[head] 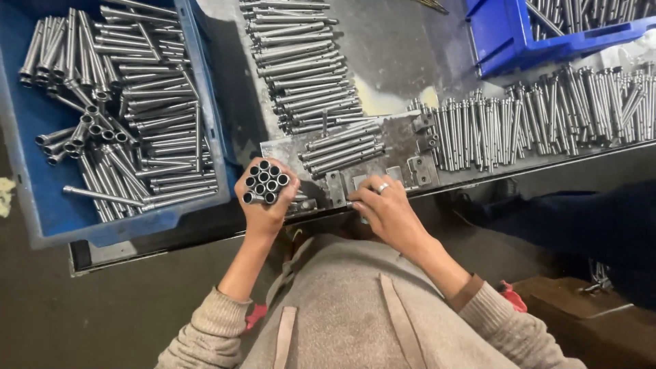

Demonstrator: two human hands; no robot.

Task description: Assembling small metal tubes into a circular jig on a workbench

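My left hand grips a bundle of several grey metal tubes, held upright with their open ends facing the camera. My right hand, with a ring on one finger, rests its fingertips on a small metal fixture at the near edge of a steel plate. A short row of tubes lies on that plate just beyond both hands. Whether the right fingers pinch anything is hidden.
A blue bin with many loose tubes stands at the left. Rows of tubes lie stacked on the bench behind. More tubes line the right side, below a second blue bin. A dark sleeve reaches in at the right.
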